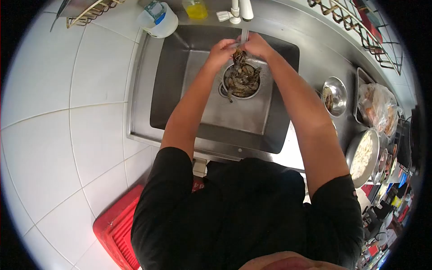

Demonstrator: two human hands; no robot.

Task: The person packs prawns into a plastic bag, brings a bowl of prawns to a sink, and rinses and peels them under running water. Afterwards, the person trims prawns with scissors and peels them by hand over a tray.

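Note:
Both hands meet under the tap [240,12], where water runs down between them. My left hand [221,53] has its fingers closed on a dark prawn [240,56]. My right hand [257,45] pinches the same prawn from the other side; its fingertips are partly hidden. Just below, a round metal strainer [223,90] full of raw, grey-brown prawns [243,80] sits on the floor of the steel sink [211,118]. One prawn hangs over the strainer's near rim.
A white tub [163,28] and a container of yellow liquid [195,10] stand behind the sink. On the right counter are a metal bowl [340,92] with a few prawns, a tray with plastic bags [377,108] and a large pan [362,157]. A red crate [118,225] stands lower left.

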